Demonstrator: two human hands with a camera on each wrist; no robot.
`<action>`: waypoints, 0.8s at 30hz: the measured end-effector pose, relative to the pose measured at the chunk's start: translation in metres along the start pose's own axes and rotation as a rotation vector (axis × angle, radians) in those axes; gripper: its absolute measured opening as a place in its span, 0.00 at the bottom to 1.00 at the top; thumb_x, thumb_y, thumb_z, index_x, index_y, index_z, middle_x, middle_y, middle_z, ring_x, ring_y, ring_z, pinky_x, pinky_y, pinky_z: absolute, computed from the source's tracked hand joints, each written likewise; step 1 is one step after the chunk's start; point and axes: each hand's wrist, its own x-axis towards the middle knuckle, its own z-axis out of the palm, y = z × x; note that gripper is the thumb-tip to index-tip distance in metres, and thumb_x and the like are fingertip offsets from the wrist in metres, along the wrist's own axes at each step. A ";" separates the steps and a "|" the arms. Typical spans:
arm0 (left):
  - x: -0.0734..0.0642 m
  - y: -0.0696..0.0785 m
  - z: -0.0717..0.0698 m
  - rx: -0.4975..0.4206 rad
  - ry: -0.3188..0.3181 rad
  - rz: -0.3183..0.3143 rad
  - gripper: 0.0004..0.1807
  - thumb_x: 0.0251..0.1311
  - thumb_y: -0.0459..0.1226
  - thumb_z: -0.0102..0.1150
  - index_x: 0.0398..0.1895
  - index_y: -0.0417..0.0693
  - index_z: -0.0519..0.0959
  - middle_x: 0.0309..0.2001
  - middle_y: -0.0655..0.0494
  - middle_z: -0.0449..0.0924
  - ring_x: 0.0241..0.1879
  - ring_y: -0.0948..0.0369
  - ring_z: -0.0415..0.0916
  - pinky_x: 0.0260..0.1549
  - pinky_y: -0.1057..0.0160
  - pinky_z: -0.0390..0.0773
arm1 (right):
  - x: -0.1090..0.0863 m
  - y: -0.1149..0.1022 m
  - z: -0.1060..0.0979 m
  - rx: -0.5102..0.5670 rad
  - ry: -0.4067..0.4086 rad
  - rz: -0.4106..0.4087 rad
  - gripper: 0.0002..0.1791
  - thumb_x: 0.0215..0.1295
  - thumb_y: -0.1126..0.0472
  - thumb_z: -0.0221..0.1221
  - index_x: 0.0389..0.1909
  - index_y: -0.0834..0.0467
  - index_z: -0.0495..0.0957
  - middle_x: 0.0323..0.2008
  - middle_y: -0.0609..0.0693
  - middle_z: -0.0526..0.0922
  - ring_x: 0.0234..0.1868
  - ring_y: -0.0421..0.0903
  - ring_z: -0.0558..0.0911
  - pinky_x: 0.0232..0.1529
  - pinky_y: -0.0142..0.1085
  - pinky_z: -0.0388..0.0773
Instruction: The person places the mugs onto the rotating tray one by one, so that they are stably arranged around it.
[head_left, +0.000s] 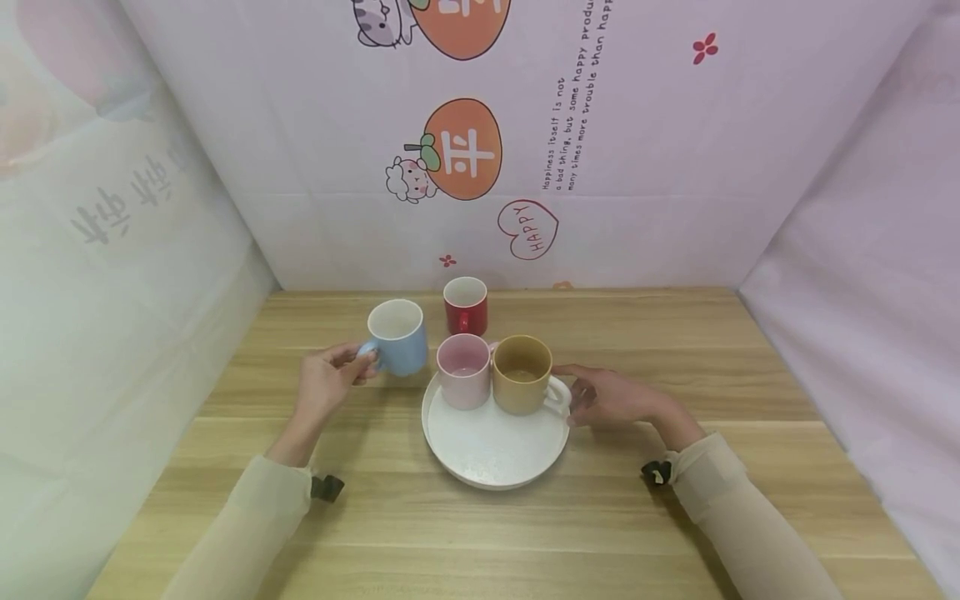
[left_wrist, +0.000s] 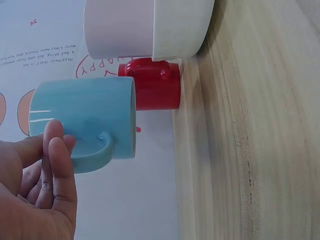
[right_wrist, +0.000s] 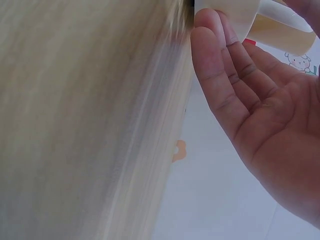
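Note:
My left hand pinches the handle of a light blue mug, which is held up off the table to the left of a round white tray. Side by side at the back of that tray stand a pink mug and a mustard-yellow mug with a white handle. My right hand is at the tray's right edge, close to the yellow mug's handle. In the right wrist view its fingers extend against the tray's outer wall, not curled round anything.
Behind the tray, a red mug stands on the wooden table. Printed white cloth hangs along the back and both sides of the table.

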 end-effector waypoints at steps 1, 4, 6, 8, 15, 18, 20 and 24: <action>-0.001 0.000 0.000 0.000 0.000 0.004 0.20 0.65 0.37 0.65 0.54 0.31 0.80 0.50 0.32 0.84 0.28 0.69 0.86 0.35 0.70 0.87 | 0.000 0.000 0.000 0.001 -0.001 0.001 0.47 0.57 0.51 0.72 0.76 0.46 0.59 0.47 0.50 0.83 0.49 0.46 0.84 0.52 0.41 0.83; -0.006 0.003 0.000 0.007 -0.001 0.014 0.20 0.64 0.37 0.65 0.54 0.31 0.80 0.49 0.32 0.84 0.28 0.70 0.85 0.35 0.68 0.87 | 0.000 0.000 0.000 0.001 -0.002 -0.003 0.47 0.57 0.51 0.72 0.76 0.46 0.59 0.47 0.51 0.83 0.49 0.46 0.84 0.53 0.41 0.83; -0.010 0.005 0.000 0.015 0.000 0.010 0.20 0.64 0.38 0.66 0.54 0.32 0.80 0.49 0.32 0.84 0.28 0.70 0.85 0.36 0.67 0.87 | 0.000 0.000 0.000 0.002 -0.002 -0.003 0.47 0.57 0.51 0.72 0.76 0.46 0.59 0.47 0.51 0.83 0.49 0.46 0.84 0.53 0.41 0.83; -0.015 0.008 0.000 0.014 -0.003 0.008 0.20 0.64 0.38 0.66 0.54 0.32 0.81 0.49 0.33 0.84 0.29 0.69 0.86 0.37 0.66 0.88 | 0.000 0.000 0.000 -0.001 -0.001 -0.004 0.47 0.57 0.51 0.72 0.76 0.47 0.59 0.48 0.51 0.83 0.50 0.47 0.84 0.53 0.42 0.83; -0.030 0.013 -0.002 0.030 -0.030 0.051 0.19 0.64 0.39 0.66 0.52 0.34 0.82 0.48 0.34 0.85 0.30 0.68 0.86 0.36 0.68 0.87 | -0.003 -0.004 -0.001 0.006 -0.002 -0.002 0.47 0.57 0.51 0.71 0.76 0.47 0.59 0.48 0.52 0.83 0.51 0.49 0.83 0.54 0.44 0.83; -0.035 0.014 -0.002 0.033 -0.032 0.054 0.19 0.63 0.39 0.66 0.52 0.33 0.82 0.47 0.35 0.85 0.30 0.69 0.86 0.35 0.69 0.87 | -0.003 -0.004 -0.001 0.003 -0.002 0.000 0.47 0.57 0.51 0.71 0.76 0.47 0.58 0.49 0.52 0.83 0.51 0.49 0.83 0.54 0.44 0.83; -0.038 0.014 -0.002 0.036 -0.033 0.051 0.19 0.63 0.38 0.66 0.52 0.33 0.82 0.47 0.35 0.86 0.31 0.67 0.86 0.35 0.69 0.87 | -0.003 -0.004 -0.001 0.001 -0.003 0.003 0.47 0.58 0.51 0.71 0.76 0.46 0.59 0.49 0.52 0.82 0.52 0.49 0.83 0.54 0.44 0.83; -0.044 0.013 -0.002 0.059 -0.039 0.058 0.18 0.63 0.39 0.66 0.50 0.35 0.83 0.45 0.38 0.87 0.32 0.62 0.87 0.35 0.68 0.87 | -0.002 -0.004 -0.001 -0.001 -0.001 0.007 0.47 0.58 0.51 0.71 0.76 0.46 0.59 0.49 0.52 0.82 0.52 0.49 0.83 0.54 0.44 0.83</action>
